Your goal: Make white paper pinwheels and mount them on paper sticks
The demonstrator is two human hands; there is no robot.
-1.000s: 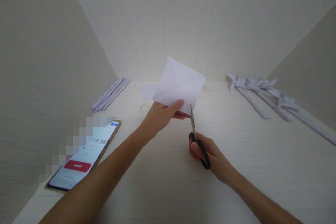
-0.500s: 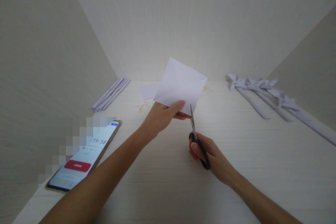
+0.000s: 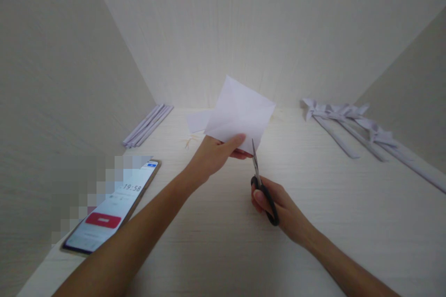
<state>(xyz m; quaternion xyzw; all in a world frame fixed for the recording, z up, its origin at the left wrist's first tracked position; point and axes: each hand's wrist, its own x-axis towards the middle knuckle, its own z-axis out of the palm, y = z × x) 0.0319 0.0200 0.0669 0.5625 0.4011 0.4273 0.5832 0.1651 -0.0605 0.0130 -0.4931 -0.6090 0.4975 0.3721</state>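
We work inside a pale, box-like enclosure whose matte walls (image 3: 223, 32) carry a faint wood-grain texture, and the same light, finely streaked laminate makes up the flat table (image 3: 216, 241) beneath our arms. Along the right side of that surface lies a row of long white paper strips with folded pinwheel-like heads (image 3: 348, 123), thin and creased, their stems running toward the near right. Against the left wall, at the far corner, rests a small bundle of rolled white paper sticks (image 3: 148, 125), slim and straight, lying side by side. Nearer to us on the left lies a phone (image 3: 111, 209), a flat glossy rectangle with a bronze-coloured rim, its lit screen showing digits and a red bar; part of it is blurred out. Our left hand (image 3: 212, 155) is raised above the middle of the table and pinches the lower edge of a folded white paper (image 3: 240, 113) between thumb and fingers; the sheet is smooth, matte and angular, a slanted four-sided shape with a smaller flap jutting out to the left. Our right hand (image 3: 278, 204) is closed around the black loop handles of a pair of scissors (image 3: 259, 181), thumb through one loop, the narrow steel blades pointing up and away, their tips meeting the paper's lower edge just beside our left fingertips. A few tiny yellowish scraps (image 3: 190, 140) lie on the table beyond the left wrist.
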